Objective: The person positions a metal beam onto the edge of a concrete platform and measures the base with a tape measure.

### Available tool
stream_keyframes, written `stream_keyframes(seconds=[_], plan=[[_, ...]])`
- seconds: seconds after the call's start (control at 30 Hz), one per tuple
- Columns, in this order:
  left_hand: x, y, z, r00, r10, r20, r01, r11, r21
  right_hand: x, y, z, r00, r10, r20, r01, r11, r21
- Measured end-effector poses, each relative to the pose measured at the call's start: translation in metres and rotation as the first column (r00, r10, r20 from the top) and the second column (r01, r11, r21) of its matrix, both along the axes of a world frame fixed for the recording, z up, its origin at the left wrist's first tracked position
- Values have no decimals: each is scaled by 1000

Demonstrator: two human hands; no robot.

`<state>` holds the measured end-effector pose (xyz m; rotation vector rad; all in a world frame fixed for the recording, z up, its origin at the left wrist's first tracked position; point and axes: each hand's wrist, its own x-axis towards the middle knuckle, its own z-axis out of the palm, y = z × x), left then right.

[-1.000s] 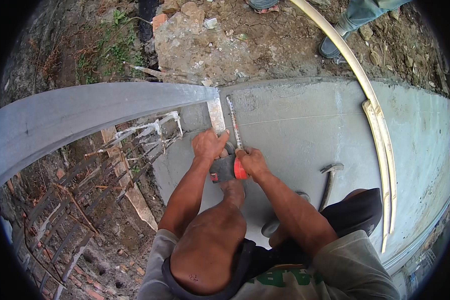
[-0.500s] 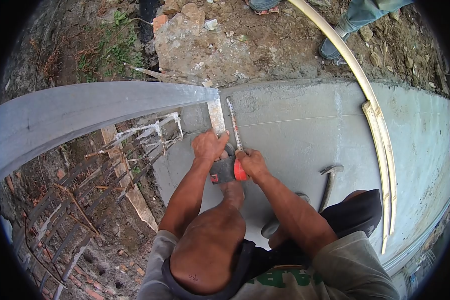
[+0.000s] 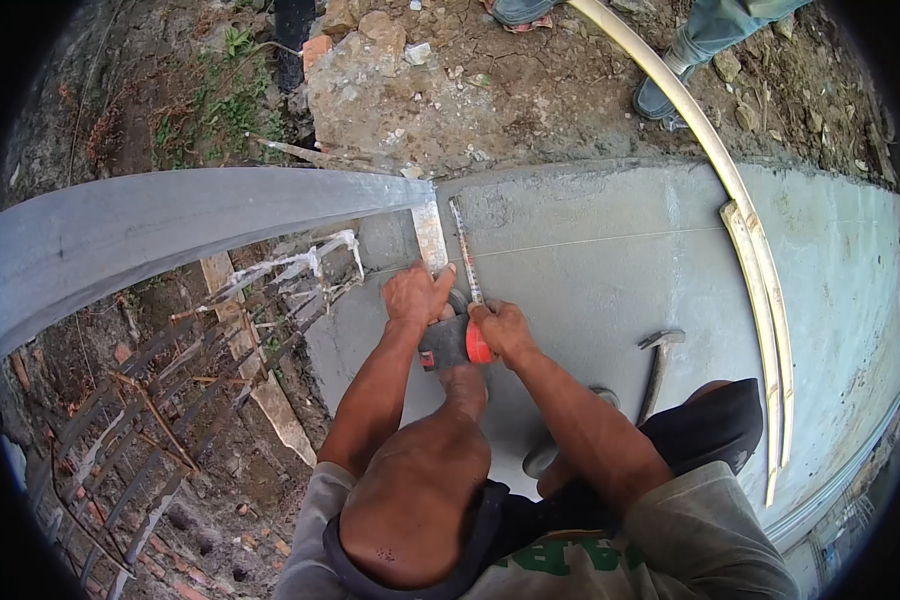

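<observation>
My left hand is closed around the lower end of a flat, light metal strip, just above my sandalled foot. Beside it, my right hand grips a red tape measure. The marked blade extends away from me over the grey concrete, roughly parallel to the strip with a small gap between them. The strip's far end meets the tip of a long grey beam. A thin string crosses the concrete near the blade.
A hammer lies on the concrete to the right, near my knee. Long pale strips curve beyond it. Rebar and a wooden board are at the left. Another person's shoe stands on the dirt at the top.
The view has shifted very slightly. Both hands keep their holds, and the tape blade stays extended beside the strip.
</observation>
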<state>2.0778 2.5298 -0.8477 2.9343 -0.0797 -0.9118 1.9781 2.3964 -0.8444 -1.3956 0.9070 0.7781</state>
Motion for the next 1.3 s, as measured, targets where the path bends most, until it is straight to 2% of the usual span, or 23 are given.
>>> stream_keyframes(seconds=[0.27, 0.47, 0.63, 0.93, 1.17, 1.3], plan=[[2, -1, 3, 1000, 14, -24, -15, 1000, -8, 2, 0, 3, 1000, -5, -9, 5, 1000, -8], [5, 1, 5, 999, -4, -32, 3, 999, -38, -7, 6, -5, 998, 19, 65, -14, 997, -82], [8, 5, 5, 994, 18, -108, -27, 996, -87, -6, 3, -4, 998, 25, 58, -23, 999, -41], [1, 7, 0, 1000, 29, -12, -29, 996, -84, 0, -1, 9, 998, 52, 16, -52, 998, -23], [12, 7, 8, 995, 17, -102, -29, 993, -117, 9, -8, 23, 994, 107, 27, -107, 994, 9], [14, 12, 10, 993, 9, -119, -30, 985, -172, 6, 4, 8, 995, 64, 70, -67, 997, 35]])
